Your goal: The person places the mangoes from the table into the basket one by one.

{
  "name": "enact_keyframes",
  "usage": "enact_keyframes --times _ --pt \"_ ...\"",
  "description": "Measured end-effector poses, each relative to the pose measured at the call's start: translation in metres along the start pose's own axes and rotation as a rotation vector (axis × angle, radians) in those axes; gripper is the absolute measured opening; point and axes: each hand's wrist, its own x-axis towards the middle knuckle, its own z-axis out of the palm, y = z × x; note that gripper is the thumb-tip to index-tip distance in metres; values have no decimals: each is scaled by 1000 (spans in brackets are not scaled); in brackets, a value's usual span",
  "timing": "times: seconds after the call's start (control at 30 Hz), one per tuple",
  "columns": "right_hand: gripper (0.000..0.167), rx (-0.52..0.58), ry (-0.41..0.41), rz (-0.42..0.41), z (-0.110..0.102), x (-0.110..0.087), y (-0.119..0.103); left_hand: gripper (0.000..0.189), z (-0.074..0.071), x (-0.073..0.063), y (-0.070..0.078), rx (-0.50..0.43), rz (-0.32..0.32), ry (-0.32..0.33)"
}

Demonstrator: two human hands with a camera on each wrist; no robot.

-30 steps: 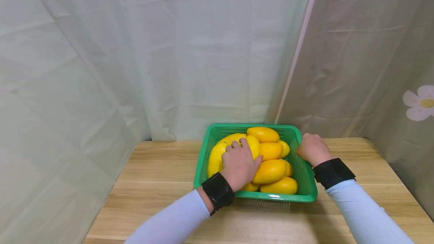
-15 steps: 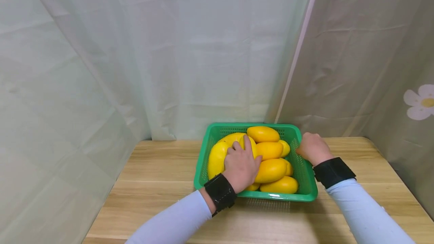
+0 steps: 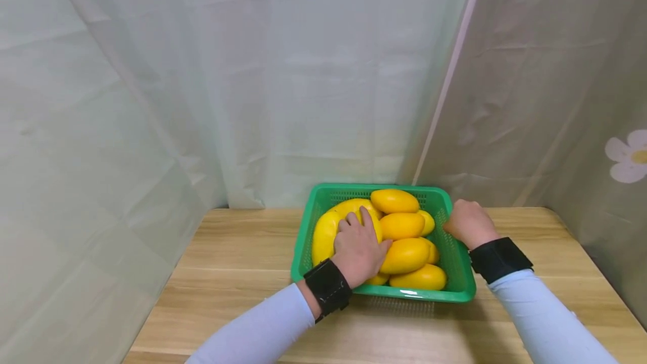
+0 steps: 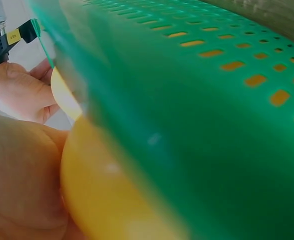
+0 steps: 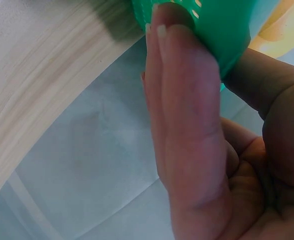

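Observation:
A green plastic basket [image 3: 298,249] with perforated sides holds several orange-yellow oval fruits [image 3: 404,255] that look like mangoes. Bigger, paler yellow fruits [image 3: 323,237] lie at its left; their kind is unclear. My left hand [image 3: 359,249] lies over the yellow fruits with its fingers spread, its thumb beside a mango-like fruit. In the left wrist view, the palm [image 4: 26,180] meets a rounded yellow fruit [image 4: 106,185]; the fingertips are hidden there. My right hand [image 3: 470,223] grips the basket's right rim. The right wrist view shows its fingers [image 5: 192,115] outside the wall and the thumb inside.
The basket stands on a wood-grain table [image 3: 237,274] near its far edge. Pale cloth curtains [image 3: 323,83] hang behind and on both sides. A white flower print [image 3: 627,156] is on the right curtain.
The fingers of my left hand have shifted slightly over the yellow fruits, and the hand has moved a little right. My right hand keeps its place on the basket rim.

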Motion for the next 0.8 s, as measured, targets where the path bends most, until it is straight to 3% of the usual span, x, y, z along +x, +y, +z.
enact_keyframes --times 0.27,0.5,0.63,0.8 --pt "25 0 -8 12 -1 -1 1 97 -4 0 -3 -55 2 -19" --pt "23 8 -19 20 -2 -1 0 92 -15 -3 -18 -170 46 21" --pt "24 8 -16 23 -3 -1 0 86 -23 -2 -37 -236 74 114" --pt "24 5 -18 26 -2 -1 1 77 -29 2 -72 -352 133 253"
